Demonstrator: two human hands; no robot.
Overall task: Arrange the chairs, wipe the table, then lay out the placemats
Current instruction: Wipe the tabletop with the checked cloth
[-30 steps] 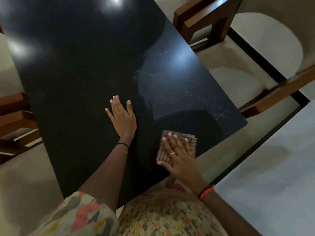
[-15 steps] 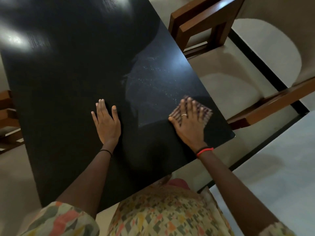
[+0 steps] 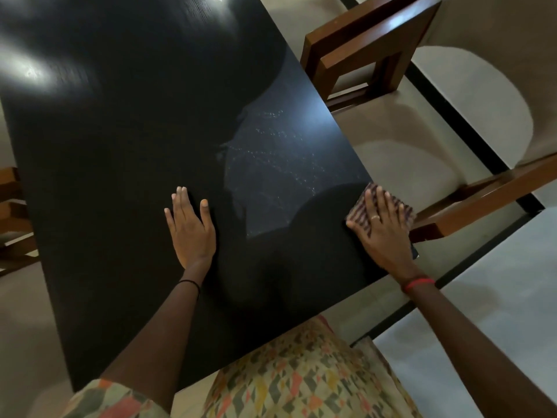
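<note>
Counter [image 3: 120, 176]: far end cut off at the frame top, glare blurs the surface. One striped cloth [image 3: 358, 210], mostly hidden under the right hand [image 3: 381, 233], lies at the counter's right edge. That hand presses it flat, fingers spread. Left hand [image 3: 191, 229] lies flat on bare counter, fingers straight, holding nothing. Chairs, probably two: cushioned chair [image 3: 361, 49] on the right, cropped chair [image 3: 12, 212] on the left.

Left hand [image 3: 193, 229] lies flat on the table [image 3: 120, 146]. To its right, right hand [image 3: 381, 230] rests on the cloth [image 3: 358, 208] at the table's right edge; beyond that edge stands a chair [image 3: 361, 46].
</note>
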